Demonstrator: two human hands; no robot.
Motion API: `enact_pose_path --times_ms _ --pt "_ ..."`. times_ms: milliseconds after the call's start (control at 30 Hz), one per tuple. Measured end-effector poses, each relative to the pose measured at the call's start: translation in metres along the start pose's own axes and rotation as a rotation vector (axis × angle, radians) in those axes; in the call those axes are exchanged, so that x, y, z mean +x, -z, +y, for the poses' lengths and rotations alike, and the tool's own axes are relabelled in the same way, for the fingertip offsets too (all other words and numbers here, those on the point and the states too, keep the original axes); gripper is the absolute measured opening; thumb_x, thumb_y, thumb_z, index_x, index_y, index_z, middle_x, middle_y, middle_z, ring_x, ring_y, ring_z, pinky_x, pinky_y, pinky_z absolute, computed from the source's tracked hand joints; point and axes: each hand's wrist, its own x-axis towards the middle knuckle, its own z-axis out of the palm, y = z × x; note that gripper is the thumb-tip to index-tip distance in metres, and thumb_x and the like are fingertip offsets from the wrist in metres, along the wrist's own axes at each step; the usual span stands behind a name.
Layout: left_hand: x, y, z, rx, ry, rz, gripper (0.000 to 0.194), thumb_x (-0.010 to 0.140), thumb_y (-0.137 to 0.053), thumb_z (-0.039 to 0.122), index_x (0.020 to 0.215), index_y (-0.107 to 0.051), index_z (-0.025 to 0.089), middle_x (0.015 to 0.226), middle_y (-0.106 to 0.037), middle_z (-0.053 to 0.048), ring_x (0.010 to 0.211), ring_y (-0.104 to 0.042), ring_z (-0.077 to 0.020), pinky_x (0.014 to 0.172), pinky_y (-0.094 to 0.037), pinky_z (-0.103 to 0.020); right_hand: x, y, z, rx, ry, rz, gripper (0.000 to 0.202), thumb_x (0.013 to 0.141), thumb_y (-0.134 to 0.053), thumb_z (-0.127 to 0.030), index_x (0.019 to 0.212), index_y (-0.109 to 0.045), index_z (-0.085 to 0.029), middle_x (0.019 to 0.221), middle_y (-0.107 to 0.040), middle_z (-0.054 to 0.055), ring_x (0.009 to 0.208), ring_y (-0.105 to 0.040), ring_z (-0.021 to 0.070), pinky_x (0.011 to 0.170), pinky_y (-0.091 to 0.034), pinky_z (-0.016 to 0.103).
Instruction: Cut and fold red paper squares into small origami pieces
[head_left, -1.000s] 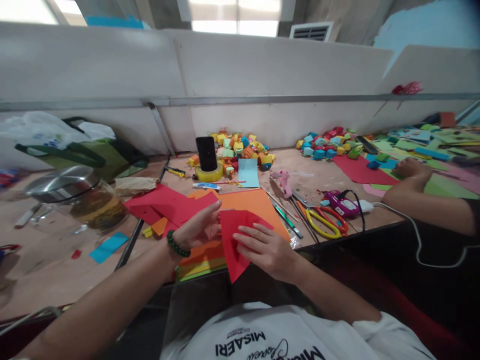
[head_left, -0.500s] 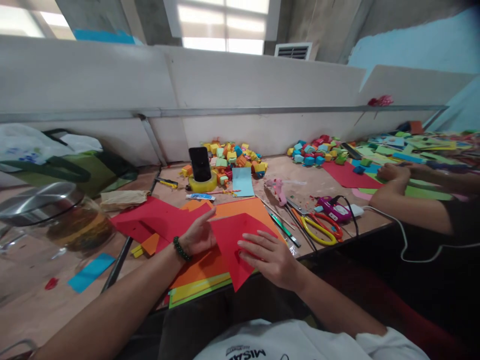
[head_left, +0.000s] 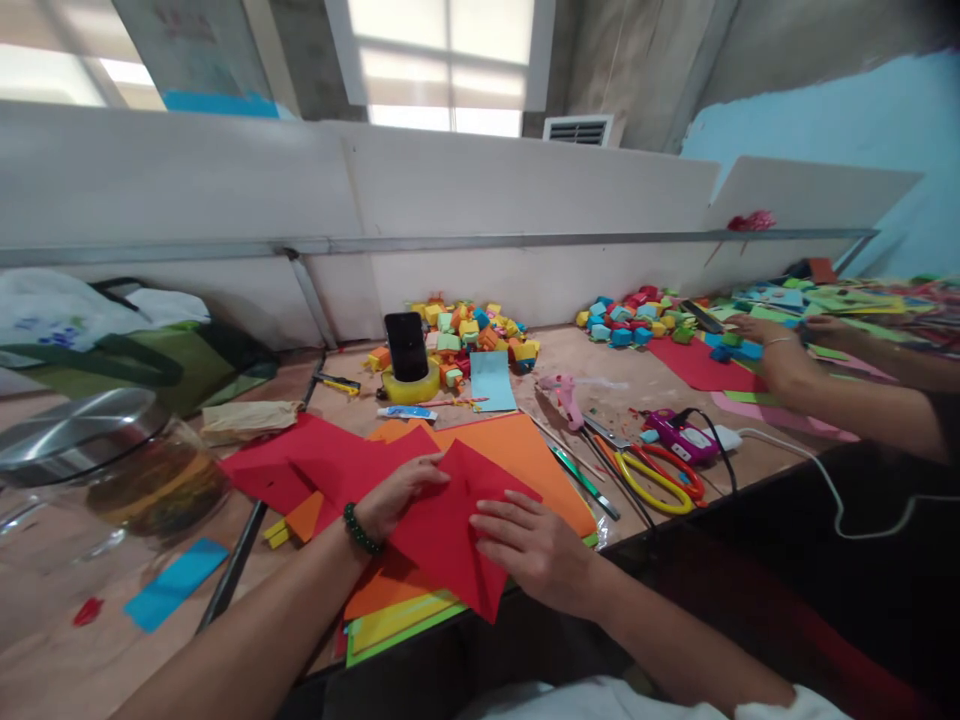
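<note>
A creased sheet of red paper (head_left: pixel 459 515) lies between my two hands, spread over a stack of orange paper (head_left: pixel 517 445). My left hand (head_left: pixel 401 492), with a dark green bead bracelet at the wrist, grips the sheet's left side, thumb on top. On the right side, my right hand (head_left: pixel 529 548) has its fingers laid over the paper near a fold; its thumb is hidden. The sheet's lower corner points toward me. Under the orange sheets, yellow paper (head_left: pixel 409 618) and green edges stick out. Another red sheet (head_left: pixel 322 455) lies left of my left hand.
A phone (head_left: pixel 407 346) leans on a yellow tape roll (head_left: pixel 411 381) before piled paper cubes (head_left: pixel 472 325). Yellow-handled scissors (head_left: pixel 652 480), a green-handled cutter (head_left: pixel 585 482) and a pink glue gun (head_left: pixel 568 398) lie right. A glass teapot (head_left: pixel 150 480) stands left. A co-worker's arms (head_left: pixel 817 370) reach in.
The red paper in my hands now spreads wider, reaching farther left under my left hand. My left hand has come onto it, having been beside its left corner. The camera view has tilted up slightly.
</note>
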Motion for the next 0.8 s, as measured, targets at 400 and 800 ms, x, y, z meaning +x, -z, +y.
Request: enact_pose_path --times_ms 400,800 --pt "0.000 -0.010 -0.004 0.101 -0.029 -0.155 0.034 0.061 -0.086 0.035 0.082 -0.072 0.011 0.077 -0.075 -0.008 0.066 -0.068 -0.0162 0.067 -0.053 -0.025 0.017 0.015 0.020 0.437 -0.637 -0.221 0.019 0.091 -0.057 -0.033 0.088 -0.069 -0.019 0.079 -0.072 0.004 0.073 -0.062 0.0152 0.066 -0.045 0.025" --pt "-0.002 -0.014 -0.011 0.178 -0.045 -0.276 0.050 0.057 -0.088 0.031 0.101 -0.072 0.015 0.089 -0.076 -0.007 0.073 -0.070 -0.0201 0.072 -0.055 -0.029 0.033 0.010 0.031 0.557 -0.779 -0.148 0.029 0.080 -0.068 -0.045 0.068 -0.062 -0.019 0.093 -0.062 0.006 0.086 -0.056 0.0174 0.075 -0.040 0.027"
